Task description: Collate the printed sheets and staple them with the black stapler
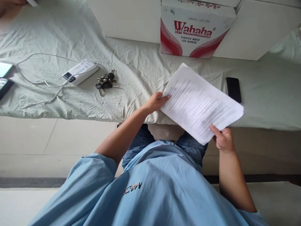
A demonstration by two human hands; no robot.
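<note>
A stack of printed papers (199, 100) is held up, tilted, over the front edge of the cloth-covered table. My left hand (156, 102) grips its left side, the thumb on top and the other fingers largely hidden beneath. At the lower right edge my right hand (223, 138) pinches the sheets, thumb over the print. Lines of small text fill the top page, too small to read. Just beyond the right corner of the papers lies a black phone (234, 89). A bunch of keys (106, 82) rests on the cloth to the left of my left hand.
A wrinkled pale green cloth (138, 69) covers the table. Along the back stands a white and red Wahaha water carton (196, 29) between white boxes. On the left lie a white power bank (81, 72) with cables and a device at the edge. Another person's blurred hand (10, 9) shows top left.
</note>
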